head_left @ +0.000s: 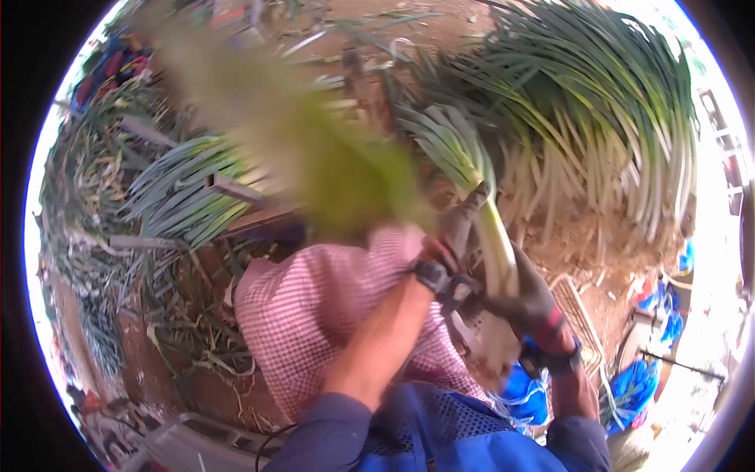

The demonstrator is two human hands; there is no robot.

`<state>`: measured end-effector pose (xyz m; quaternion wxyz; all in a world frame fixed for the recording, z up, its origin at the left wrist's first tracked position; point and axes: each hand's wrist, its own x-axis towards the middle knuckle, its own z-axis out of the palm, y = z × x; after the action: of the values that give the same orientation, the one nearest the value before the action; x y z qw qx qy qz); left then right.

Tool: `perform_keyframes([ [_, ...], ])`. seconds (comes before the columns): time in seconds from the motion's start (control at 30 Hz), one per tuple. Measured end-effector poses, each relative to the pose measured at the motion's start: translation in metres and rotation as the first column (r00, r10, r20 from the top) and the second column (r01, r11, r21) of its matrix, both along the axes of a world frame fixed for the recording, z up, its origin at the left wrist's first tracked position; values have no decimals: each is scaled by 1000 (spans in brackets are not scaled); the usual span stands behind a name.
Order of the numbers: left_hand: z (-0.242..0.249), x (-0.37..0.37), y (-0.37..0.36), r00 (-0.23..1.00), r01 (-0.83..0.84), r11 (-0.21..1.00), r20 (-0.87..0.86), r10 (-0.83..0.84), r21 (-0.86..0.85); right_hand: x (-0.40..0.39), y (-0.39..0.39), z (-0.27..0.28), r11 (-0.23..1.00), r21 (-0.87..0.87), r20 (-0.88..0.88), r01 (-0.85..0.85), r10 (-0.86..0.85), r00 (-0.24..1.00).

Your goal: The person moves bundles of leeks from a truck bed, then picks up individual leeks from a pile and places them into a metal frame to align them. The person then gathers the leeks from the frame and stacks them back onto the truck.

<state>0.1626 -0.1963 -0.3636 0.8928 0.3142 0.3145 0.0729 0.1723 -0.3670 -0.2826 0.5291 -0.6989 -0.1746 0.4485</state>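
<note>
Head view: both hands gloved, closed round same leek point(494, 236). Left hand point(450, 250) grips stalk at left side, right hand point(528, 297) wraps white shank lower down, just beside left. Leek upright between hands, leaves fanning upward. Big leek pile point(598, 118) behind on dirt. Pink checked cloth point(314, 315) below left forearm.

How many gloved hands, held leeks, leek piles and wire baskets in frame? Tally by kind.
Gloved hands: 2, left hand and right hand
Held leek: 1, leek, gripped by both
Leek piles on the ground: 2, big pile, small pile
Wire basket: 1, wire basket
Total: 6
</note>
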Motion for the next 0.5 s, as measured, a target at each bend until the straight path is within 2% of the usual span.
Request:
perform_keyframes([
  [0.07,-22,13,8,970,-155,970,157,186,-188,-11,-28,4,986,-100,326,-135,161,932],
  [0.1,-34,20,12,934,-207,934,226,277,-291,-20,-36,15,961,-224,398,-165,244,884],
  [0.13,-34,28,26,902,-226,820,203,380,-526,-26,-43,23,923,-345,464,-172,327,824],
  [0.23,15,9,59,854,-238,918,381,354,-318,-28,-65,19,911,-388,620,-141,371,691],
  [0.3,49,-5,84,829,-321,939,444,340,-120,-7,-59,16,910,-400,754,-114,397,523],
  [0.33,64,-13,101,796,-362,929,494,350,-75,2,-47,15,914,-393,811,-97,395,432],
  [0.37,79,-22,118,760,-405,914,543,357,-35,15,-28,18,929,-353,870,-106,368,327],
  [0.4,96,-27,142,691,-424,903,623,367,-61,20,1,31,931,-361,862,-55,356,362],
  [0.43,112,-32,167,615,-437,895,696,371,-90,30,27,35,947,-306,920,-95,320,225],
  [0.47,124,-39,194,529,-450,885,762,373,-121,35,62,44,963,-241,942,-118,262,211],
  [0.5,135,-53,227,466,-484,874,830,306,-51,37,98,51,971,-193,949,-138,221,227],
])
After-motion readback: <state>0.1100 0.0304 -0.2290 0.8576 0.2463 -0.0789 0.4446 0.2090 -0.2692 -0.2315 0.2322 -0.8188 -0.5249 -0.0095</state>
